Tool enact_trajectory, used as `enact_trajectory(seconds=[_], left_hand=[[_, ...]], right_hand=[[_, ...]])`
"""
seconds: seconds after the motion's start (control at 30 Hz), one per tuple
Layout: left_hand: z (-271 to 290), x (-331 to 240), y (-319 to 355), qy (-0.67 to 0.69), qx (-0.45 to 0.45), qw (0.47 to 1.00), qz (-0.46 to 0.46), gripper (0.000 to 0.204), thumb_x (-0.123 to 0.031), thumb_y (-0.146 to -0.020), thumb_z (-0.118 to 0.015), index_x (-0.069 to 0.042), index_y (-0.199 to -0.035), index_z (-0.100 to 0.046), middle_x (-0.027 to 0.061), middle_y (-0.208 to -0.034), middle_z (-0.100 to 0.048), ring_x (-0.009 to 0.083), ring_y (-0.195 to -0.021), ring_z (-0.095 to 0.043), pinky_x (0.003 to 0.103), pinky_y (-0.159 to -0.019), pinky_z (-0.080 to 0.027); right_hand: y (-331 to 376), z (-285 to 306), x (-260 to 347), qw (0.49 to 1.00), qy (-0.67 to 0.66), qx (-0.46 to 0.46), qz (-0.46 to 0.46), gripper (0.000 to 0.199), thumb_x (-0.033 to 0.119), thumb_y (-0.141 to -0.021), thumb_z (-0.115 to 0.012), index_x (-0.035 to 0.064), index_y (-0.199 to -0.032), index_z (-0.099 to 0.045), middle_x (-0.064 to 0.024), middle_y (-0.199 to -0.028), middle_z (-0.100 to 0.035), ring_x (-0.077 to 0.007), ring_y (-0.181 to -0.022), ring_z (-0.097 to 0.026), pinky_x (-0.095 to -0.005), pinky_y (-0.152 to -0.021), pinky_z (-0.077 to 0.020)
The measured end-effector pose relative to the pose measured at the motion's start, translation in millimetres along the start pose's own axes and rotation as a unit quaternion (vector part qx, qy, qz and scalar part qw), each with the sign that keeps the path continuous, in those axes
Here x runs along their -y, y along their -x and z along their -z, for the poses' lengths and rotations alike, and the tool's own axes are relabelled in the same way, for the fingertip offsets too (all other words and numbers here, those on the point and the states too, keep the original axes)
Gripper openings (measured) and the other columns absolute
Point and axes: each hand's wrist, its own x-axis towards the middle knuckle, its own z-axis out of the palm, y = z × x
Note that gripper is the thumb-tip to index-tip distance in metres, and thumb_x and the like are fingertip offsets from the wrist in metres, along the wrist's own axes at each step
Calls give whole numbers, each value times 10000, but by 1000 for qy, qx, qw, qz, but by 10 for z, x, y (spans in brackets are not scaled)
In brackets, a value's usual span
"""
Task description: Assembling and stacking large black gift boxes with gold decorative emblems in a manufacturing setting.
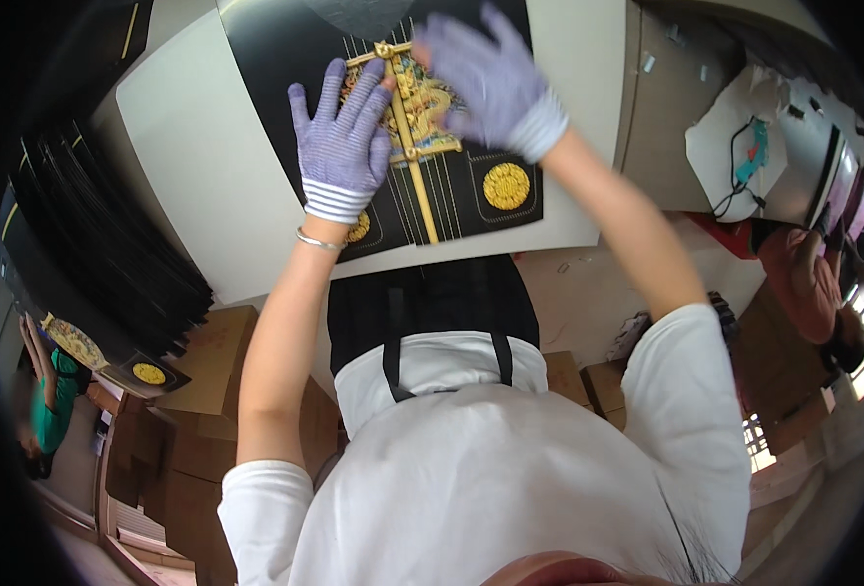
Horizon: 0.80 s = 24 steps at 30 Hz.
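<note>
A black printed sheet point(285, 210) with gold round emblems, a gold bar and a colourful gold dragon panel lies on a white board in front of me. My left hand point(344, 142), in a lilac knit glove with a striped cuff, rests flat on the sheet left of the gold bar. Its fingers are spread and hold nothing. Over the right side of the dragon panel is my right hand point(495, 88), in a matching glove and blurred by motion. Its fingers look apart, with nothing visible in them; whether it touches the sheet I cannot tell.
The white board point(183, 146) extends past the sheet on both sides. A stack of black printed sheets point(109, 244) stands at the left. Cardboard boxes point(207, 371) sit below it. A person in green point(53, 400) is at far left, another in a reddish top point(793, 278) at right.
</note>
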Motion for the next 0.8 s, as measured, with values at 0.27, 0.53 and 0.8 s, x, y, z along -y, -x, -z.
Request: enact_trajectory(seconds=[0.27,0.53,0.8], left_hand=[[-28,-63,11,-32,-23,999,-35,482,-229,-858,-507,-175,-1334,-564,-3,-1469,-474,296,-1382,-392,639,-1131,-196],[-49,-103,641,0,-3,1000,4,487,-238,-830,-562,-154,-1309,-567,45,-1502,-422,321,-1397,-347,621,-1121,-234],[213,-254,1686,52,94,987,116,584,-88,-792,-566,-125,-1371,-495,48,-1548,-341,311,-1454,-257,570,-1162,-210]], right_hand=[[1446,281,1597,979,-76,97,-163,460,221,-857,-601,99,-1301,-586,-95,-1391,-548,-252,-1346,-462,-501,-1118,-330],[-27,2688,2026,965,-186,-175,52,308,-51,-710,-586,-3,-1001,-675,-181,-1031,-698,-261,-1021,-655,-384,-973,-482],[-219,3072,2940,936,-149,-306,-89,272,191,-854,-680,18,-1063,-676,-157,-1025,-677,-261,-1073,-615,-388,-965,-501]])
